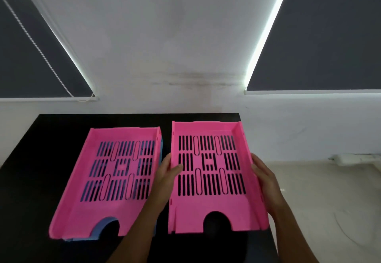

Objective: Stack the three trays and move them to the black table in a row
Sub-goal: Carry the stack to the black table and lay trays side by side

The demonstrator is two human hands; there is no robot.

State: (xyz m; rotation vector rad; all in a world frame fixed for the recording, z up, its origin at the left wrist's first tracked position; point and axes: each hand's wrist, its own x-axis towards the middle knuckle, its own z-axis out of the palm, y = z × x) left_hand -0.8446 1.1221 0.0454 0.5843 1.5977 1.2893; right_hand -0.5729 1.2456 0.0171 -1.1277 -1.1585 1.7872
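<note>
Both hands grip right pink tray (216, 207) on black table (31, 180). Left pink tray (78, 205) nested on blue tray (103, 222), just beside. Left hand (168, 172) clasps left wall; right hand (265, 177) clasps right wall.

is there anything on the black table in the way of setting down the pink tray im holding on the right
Nothing visible. The held pink tray, gripped by both hands, is over bare black table. The other pink tray, nested on a blue tray, sits clear to its left.
</note>
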